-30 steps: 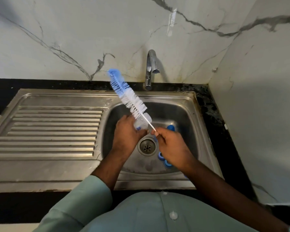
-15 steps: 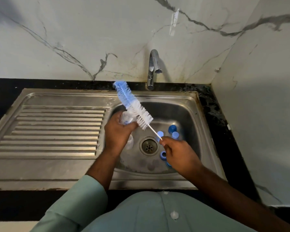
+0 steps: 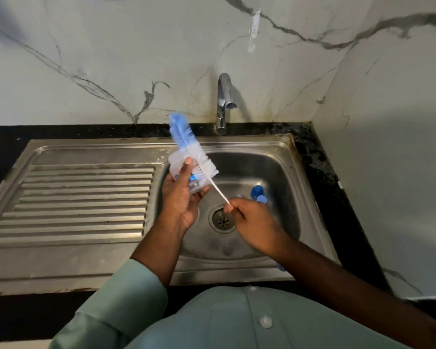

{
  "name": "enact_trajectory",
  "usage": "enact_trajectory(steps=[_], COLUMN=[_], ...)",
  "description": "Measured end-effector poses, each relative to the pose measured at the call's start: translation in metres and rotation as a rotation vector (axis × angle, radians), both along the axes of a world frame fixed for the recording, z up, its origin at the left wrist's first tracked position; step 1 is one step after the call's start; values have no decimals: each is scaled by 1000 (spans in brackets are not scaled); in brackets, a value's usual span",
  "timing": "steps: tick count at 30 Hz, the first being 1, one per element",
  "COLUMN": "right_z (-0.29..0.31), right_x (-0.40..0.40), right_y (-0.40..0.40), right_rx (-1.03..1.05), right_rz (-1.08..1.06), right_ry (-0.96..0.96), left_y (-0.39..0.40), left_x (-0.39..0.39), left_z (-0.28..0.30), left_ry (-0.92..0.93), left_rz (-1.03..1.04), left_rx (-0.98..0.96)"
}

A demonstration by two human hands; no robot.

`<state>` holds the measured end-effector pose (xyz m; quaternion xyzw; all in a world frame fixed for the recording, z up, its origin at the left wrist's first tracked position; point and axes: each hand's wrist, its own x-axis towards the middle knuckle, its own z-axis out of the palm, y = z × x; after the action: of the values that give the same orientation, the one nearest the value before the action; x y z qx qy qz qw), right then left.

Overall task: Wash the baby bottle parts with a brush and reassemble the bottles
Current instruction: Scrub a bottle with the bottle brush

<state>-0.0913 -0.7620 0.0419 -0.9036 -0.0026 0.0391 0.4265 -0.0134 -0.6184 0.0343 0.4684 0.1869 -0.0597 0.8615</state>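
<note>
Over the sink (image 3: 282,269) basin, the right hand (image 3: 256,224) pinched the thin white handle of the bottle brush (image 3: 191,149). The left hand (image 3: 180,197) gripped a clear baby bottle (image 3: 180,170), bristles alongside it. Blue caps (image 3: 258,193) lay beyond the drain (image 3: 222,219), below the tap (image 3: 223,103).

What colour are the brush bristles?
Brush bristles: blue at the tip, white nearer the handle; head view.

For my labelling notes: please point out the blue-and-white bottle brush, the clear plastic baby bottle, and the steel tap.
Blue-and-white bottle brush (image 3: 204,164), head view, white bristles.
Clear plastic baby bottle (image 3: 176,162), head view, upper wall.
Steel tap (image 3: 222,102), head view, spout.
</note>
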Motion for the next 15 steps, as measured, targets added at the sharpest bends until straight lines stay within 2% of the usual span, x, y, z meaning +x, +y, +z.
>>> enact_trajectory(steps=[2, 3, 5, 6, 8, 10, 12, 15], right_z=[-1, -2, 0, 2, 1, 0, 2, 9], right_x=[-15, -16, 0, 9, 14, -1, -13, 14], right_y=[-3, -3, 0, 1, 1, -1, 2, 8], right_rx=[-109, -119, -91, -80, -111, -168, -165, -126], right_rz=[98, 110, -15, -73, -51, 75, 154, -50], right_ry=[-4, -5, 7, 5, -15, -22, -21, -49], left_y=[5, 4, -6, -11, -8, 5, 9, -4], left_x=[8, 10, 4, 1, 3, 14, 16, 7], left_z=[0, -1, -5, -6, -3, -1, -3, -8], left_ry=[-27, -36, -46, -48, -20, 16, 30, 67], left_rz=[99, 93, -17, -47, 0, 100, 89, -41], left_rx=[-36, 8, 132, 134, 23, -88, -76, 9])
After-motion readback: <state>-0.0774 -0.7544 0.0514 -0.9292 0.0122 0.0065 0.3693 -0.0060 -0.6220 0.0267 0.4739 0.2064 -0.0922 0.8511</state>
